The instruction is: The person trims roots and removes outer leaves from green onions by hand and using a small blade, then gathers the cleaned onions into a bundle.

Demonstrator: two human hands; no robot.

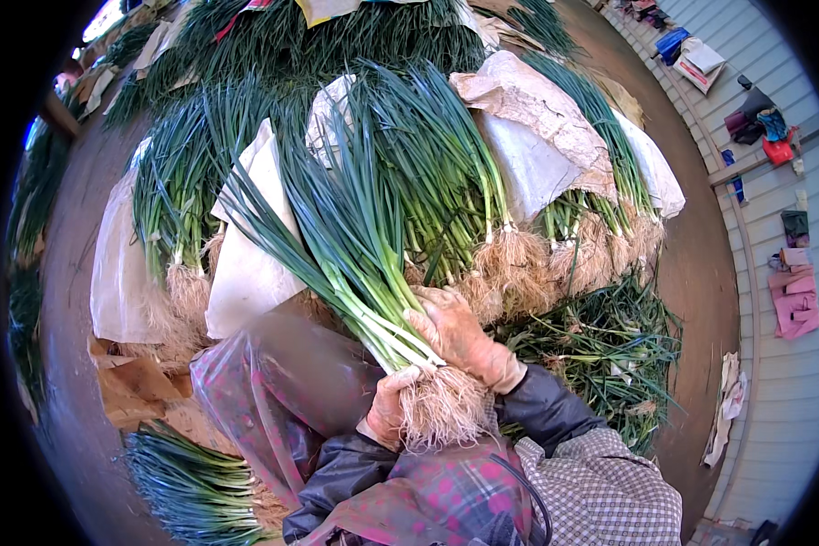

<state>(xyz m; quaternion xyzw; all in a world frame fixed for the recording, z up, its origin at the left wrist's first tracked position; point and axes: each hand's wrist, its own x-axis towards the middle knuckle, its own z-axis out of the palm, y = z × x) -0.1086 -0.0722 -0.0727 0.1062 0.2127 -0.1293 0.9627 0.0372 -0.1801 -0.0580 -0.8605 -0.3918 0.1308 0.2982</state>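
A bunch of green onions [375,293] lies slanted across my lap, its leaves pointing up and away to the left. My left hand [388,406] grips the white lower stems just beside the roots. Higher up the bunch, my right hand [457,334] wraps its right side. Both hands wear thin, stained gloves. The pale, tangled root mass [443,413] hangs between my wrists. Beyond my knees stands a pile of green onions [423,170] with its roots toward me, partly covered by white sacks [252,232].
Loose leaves and trimmings [600,348] lie heaped at my right. Another onion bundle [198,488] rests low on the left, near brown cardboard [133,392]. A woven sack [546,123] covers part of the pile. Clothes and bags [792,293] hang along the corrugated wall [771,225] at right.
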